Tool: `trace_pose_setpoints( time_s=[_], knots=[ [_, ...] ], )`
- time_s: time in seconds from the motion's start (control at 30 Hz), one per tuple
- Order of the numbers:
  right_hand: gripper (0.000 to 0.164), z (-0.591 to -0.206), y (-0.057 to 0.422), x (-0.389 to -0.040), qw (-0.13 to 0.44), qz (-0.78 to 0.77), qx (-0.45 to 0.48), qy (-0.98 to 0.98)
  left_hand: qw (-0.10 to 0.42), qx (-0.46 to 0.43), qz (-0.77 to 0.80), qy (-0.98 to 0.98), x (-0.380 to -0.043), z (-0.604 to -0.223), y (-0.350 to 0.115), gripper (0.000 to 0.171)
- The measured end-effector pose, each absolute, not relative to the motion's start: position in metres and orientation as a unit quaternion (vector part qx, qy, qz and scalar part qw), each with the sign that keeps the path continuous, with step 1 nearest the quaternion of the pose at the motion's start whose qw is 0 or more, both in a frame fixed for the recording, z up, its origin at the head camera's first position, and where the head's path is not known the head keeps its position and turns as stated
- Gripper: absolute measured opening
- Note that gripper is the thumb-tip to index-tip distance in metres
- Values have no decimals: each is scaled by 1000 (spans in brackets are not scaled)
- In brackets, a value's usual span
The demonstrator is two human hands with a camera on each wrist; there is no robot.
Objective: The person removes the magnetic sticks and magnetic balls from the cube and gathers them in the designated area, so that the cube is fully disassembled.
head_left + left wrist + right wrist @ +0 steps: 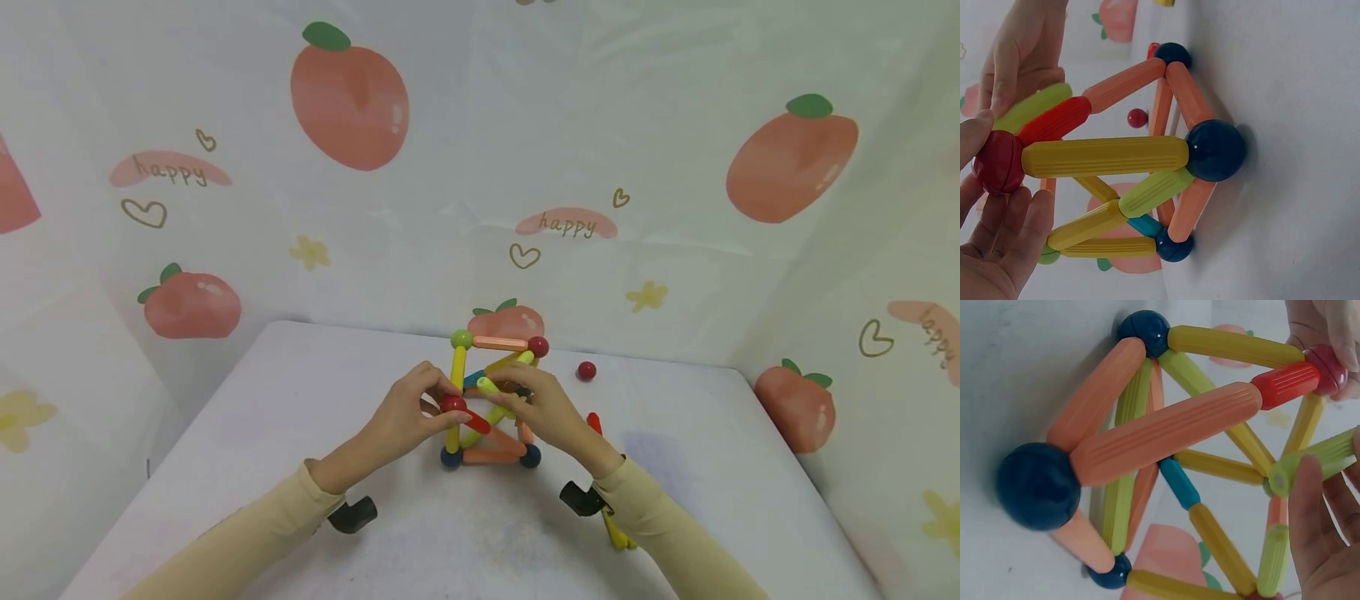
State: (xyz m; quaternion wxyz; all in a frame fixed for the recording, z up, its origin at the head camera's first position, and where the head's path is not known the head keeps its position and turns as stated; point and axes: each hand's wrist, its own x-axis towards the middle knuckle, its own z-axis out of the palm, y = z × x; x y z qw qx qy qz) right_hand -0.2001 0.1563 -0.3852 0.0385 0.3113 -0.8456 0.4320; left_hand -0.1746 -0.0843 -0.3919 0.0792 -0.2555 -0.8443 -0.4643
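Head view: one construction frame (491, 456) of coloured rods and balls, standing on a white tabletop (315, 392); dark blue balls at the two near base corners, a green ball (461, 339) and a second red ball (538, 347) at the far top corners, an orange rod (500, 342) between these two. One left hand (405, 408), fingers pinching the red corner ball (453, 403) at the near left top of the frame. One right hand (546, 406), fingers gripping a light-green rod (487, 385) over the frame's near right part. To the right of the frame: one loose red ball (587, 371); one loose red rod (595, 422), partly behind the right forearm; yellow rods (617, 533), partly hidden by the sleeve. Beige sleeves (255, 537) on both arms; fruit-print backdrop (450, 167) behind. Left wrist view: red corner ball between left thumb and fingers; from it one yellow rod (1107, 156) to a dark blue ball (1216, 150) on the tabletop, and one short red rod (1057, 122) meeting an orange rod end to end. Right wrist view: light-green rod held between right thumb and fingers, one end towards the camera; whether it touches the frame cannot be told. Within the frame, one teal rod (1180, 481), end to end with a yellow rod.
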Motion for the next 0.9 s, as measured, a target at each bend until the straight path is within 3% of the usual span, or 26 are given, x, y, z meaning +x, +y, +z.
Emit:
trace_pose_setpoints(
  time_s=[0.47,0.9],
  knots=[
    [38,-396,219,-168,8,468,241,-850,90,-255,-458,-847,-173,-391,-84,28],
    [37,-428,325,-154,-50,458,117,-880,85,-250,-463,-846,-173,-392,-83,27]
  ],
)
